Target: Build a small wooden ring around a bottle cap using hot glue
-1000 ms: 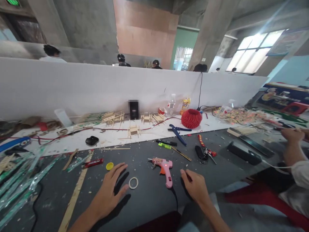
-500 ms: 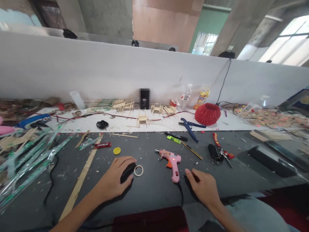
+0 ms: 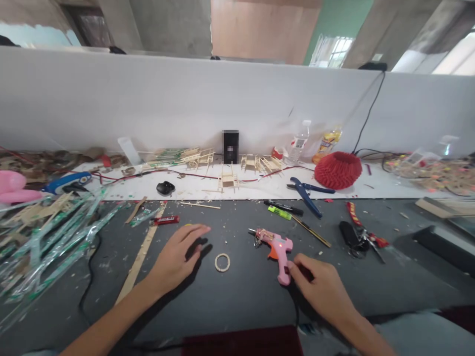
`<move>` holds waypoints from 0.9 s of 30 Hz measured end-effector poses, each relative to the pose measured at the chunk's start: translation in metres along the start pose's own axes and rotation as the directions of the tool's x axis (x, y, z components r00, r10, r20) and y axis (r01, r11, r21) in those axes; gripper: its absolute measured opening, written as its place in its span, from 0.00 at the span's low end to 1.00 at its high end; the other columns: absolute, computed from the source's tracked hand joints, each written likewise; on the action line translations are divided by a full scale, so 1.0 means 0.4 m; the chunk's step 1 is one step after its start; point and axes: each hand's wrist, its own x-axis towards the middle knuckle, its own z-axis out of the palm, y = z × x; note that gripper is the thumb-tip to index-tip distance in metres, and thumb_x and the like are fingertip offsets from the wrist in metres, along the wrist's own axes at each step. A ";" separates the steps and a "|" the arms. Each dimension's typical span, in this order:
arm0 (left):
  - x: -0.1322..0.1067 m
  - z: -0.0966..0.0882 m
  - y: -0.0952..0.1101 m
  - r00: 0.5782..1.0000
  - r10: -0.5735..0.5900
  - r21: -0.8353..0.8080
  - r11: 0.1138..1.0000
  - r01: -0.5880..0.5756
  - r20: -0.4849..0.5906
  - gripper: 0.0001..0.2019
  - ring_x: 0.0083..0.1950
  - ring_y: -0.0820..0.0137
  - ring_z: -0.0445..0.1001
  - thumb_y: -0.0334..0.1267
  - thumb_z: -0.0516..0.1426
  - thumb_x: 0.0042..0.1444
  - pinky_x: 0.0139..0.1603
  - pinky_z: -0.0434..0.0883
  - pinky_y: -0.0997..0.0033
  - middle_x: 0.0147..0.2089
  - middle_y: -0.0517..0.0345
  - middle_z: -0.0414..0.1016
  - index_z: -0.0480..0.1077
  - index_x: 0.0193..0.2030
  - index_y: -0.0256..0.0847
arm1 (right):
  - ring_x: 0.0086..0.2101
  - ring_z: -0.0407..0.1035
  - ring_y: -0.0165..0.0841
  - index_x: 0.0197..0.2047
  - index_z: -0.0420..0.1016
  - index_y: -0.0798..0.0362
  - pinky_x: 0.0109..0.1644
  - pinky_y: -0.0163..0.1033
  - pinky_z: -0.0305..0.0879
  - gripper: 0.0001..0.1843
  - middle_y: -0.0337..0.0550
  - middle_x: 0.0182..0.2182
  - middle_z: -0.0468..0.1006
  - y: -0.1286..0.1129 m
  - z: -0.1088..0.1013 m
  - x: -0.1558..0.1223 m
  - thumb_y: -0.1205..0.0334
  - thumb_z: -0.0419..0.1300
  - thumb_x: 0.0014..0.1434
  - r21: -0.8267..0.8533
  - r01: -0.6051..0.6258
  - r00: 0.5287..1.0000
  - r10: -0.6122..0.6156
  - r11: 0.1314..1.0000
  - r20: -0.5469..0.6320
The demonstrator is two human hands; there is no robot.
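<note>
1. Two hands lie low over the dark table (image 3: 245, 291): the left hand (image 3: 177, 257) left of centre, the right hand (image 3: 322, 289) right of centre, well apart from each other.
2. The left hand is open and empty, palm down, fingers stretched toward the far side, casting a dark shadow under them. A small ring (image 3: 222, 262) lies just to its right, not touching it.
3. The right hand is loosely curled, gripping nothing; its fingertips (image 3: 290, 265) meet the near end of the handle of the pink glue gun (image 3: 276, 245). The gun lies on its side between the hands, nearer the right one, nozzle pointing far-left, a red light showing on its body.
4. Bare table surface runs between the two hands and near of the ring, speckled only with small chips.
5. To the left, a long wooden strip (image 3: 140, 257) runs diagonally just beside the left forearm, and past it a heap of clear wrapped stick bundles (image 3: 48, 242) crowds the left edge.
6. Far of the left hand lie a red lighter (image 3: 166, 220) and a thin stick (image 3: 199, 204).
7. Far-right of the gun lie a black marker (image 3: 284, 207), a green highlighter (image 3: 279, 212), blue pliers (image 3: 307, 194) and a black key fob with red tool (image 3: 358, 235).
8. A white strip (image 3: 260, 190) borders the far edge of the dark surface, bearing small stick models (image 3: 227, 179), a black mouse (image 3: 165, 187) and a red paper bowl (image 3: 337, 169), with a white partition (image 3: 148, 104) rising behind.
</note>
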 end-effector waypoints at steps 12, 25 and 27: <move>0.004 0.012 0.013 0.928 0.324 -0.137 0.943 -0.302 0.186 0.16 0.58 0.61 0.82 0.27 0.56 0.74 0.60 0.74 0.60 0.59 0.50 0.84 0.78 0.61 0.47 | 0.23 0.55 0.34 0.17 0.60 0.47 0.33 0.42 0.45 0.25 0.38 0.16 0.63 -0.039 0.002 0.048 0.45 0.63 0.57 0.081 -0.282 0.956 0.272 0.956 0.114; 0.021 0.008 0.031 0.899 0.354 -0.153 0.934 -0.324 0.257 0.13 0.63 0.60 0.78 0.28 0.54 0.77 0.64 0.69 0.59 0.64 0.47 0.80 0.76 0.56 0.46 | 0.25 0.62 0.30 0.33 0.82 0.51 0.27 0.34 0.58 0.32 0.40 0.26 0.74 -0.032 -0.015 0.009 0.31 0.78 0.41 0.799 -0.424 0.904 0.256 0.427 0.343; 0.024 0.006 0.033 0.898 0.357 -0.156 0.933 -0.326 0.257 0.13 0.65 0.60 0.77 0.27 0.54 0.76 0.66 0.67 0.58 0.64 0.46 0.79 0.76 0.58 0.45 | 0.25 0.60 0.29 0.31 0.82 0.51 0.27 0.33 0.55 0.31 0.39 0.24 0.73 -0.048 -0.017 0.002 0.33 0.81 0.39 0.816 -0.433 0.899 0.255 0.382 0.357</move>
